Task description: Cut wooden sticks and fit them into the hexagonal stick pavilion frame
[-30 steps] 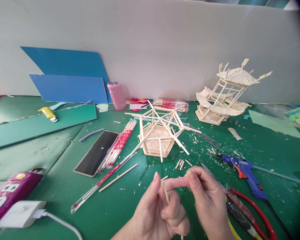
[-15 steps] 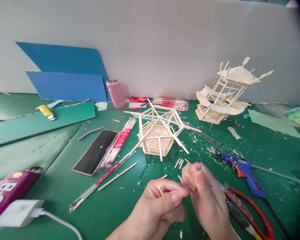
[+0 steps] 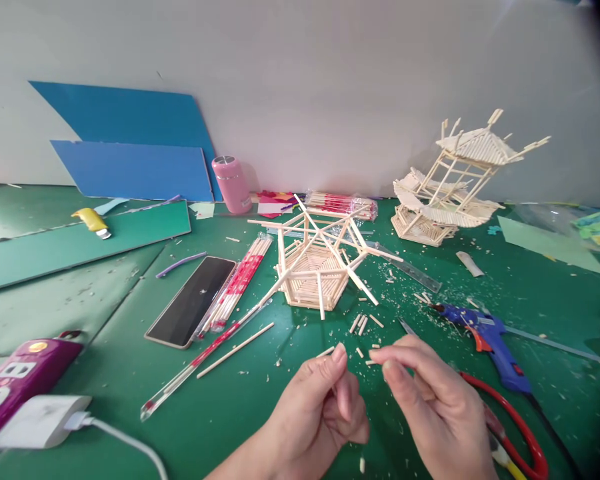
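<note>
Low over the green mat [image 3: 105, 373], my left hand [image 3: 320, 407] is curled with thumb and forefinger pinched. Whatever it holds is hidden. Just to its right, a small gap away, my right hand [image 3: 435, 400] also pinches thumb against forefinger, and I cannot make out anything in the pinch. Short cut stick pieces [image 3: 363, 325] lie on the mat just beyond both hands. Farther back stands a half-built hexagonal stick frame [image 3: 313, 267] with long sticks crossing over it. A finished stick pagoda model [image 3: 450, 193] stands at the back right.
A blue glue gun [image 3: 485, 333] and red-handled cutters [image 3: 520, 427] lie right of my hands. A phone [image 3: 193, 303], chopstick packs [image 3: 240, 283], a loose stick [image 3: 235, 350] and a metal ruler [image 3: 410, 270] lie about. A purple power strip [image 3: 20, 377] with a white charger [image 3: 43, 420] sits at left. A pink bottle [image 3: 229, 183] and blue sheets [image 3: 130, 147] stand by the wall.
A second ago my left hand showed a short stick and my right pinched its forefinger. The hands met, then drew slightly apart. The stick no longer shows.
</note>
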A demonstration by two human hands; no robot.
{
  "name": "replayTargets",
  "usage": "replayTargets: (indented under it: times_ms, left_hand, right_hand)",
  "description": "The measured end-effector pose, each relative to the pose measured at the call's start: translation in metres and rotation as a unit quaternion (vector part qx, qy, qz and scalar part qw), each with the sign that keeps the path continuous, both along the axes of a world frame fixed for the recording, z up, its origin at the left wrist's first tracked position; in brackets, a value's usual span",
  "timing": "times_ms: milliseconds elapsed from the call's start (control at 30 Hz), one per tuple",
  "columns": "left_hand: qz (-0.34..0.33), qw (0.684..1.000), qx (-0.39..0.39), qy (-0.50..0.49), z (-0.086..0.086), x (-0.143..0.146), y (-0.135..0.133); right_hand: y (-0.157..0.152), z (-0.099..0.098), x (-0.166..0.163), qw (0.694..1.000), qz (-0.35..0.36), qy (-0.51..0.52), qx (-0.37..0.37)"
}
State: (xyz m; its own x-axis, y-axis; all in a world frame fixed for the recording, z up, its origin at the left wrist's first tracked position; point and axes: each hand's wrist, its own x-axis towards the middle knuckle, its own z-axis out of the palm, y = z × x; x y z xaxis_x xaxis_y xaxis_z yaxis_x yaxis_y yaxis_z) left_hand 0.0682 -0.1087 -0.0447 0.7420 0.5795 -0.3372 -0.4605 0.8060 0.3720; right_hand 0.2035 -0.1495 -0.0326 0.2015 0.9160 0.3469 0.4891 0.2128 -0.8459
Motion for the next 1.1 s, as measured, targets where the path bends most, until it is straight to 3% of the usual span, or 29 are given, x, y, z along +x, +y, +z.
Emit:
replayTargets:
  times_ms: [233,400,667,833,1000,1100]
  left_hand:
    - [-0.106,0.991,-0.069,-0.043,-0.021,0.007,-0.013]
    - [-0.103,0.98,-0.101,-0.135,-0.019,0.012,-0.013]
    - [-0.119,0.973,-0.051,-0.194,-0.013,0.011,-0.002]
    - [-0.152,0.974,-0.076,-0.148,-0.016,0.01,-0.005]
    - [-0.096,0.99,-0.097,0.023,-0.016,0.01,-0.01]
    - [-0.098,0.988,-0.088,0.074,-0.013,0.01,-0.008]
  right_hand:
    - [0.012,0.016,-0.019,0.991,0.062,0.034,-0.112]
    - [0.016,0.016,-0.02,0.98,0.104,0.074,-0.151]
    - [0.022,0.014,-0.013,0.984,0.063,0.044,-0.162]
    - [0.021,0.02,-0.013,0.976,0.113,0.018,-0.185]
    - [0.021,0.02,-0.014,0.971,0.13,0.02,-0.198]
    - [0.02,0.019,-0.014,0.973,0.135,0.008,-0.188]
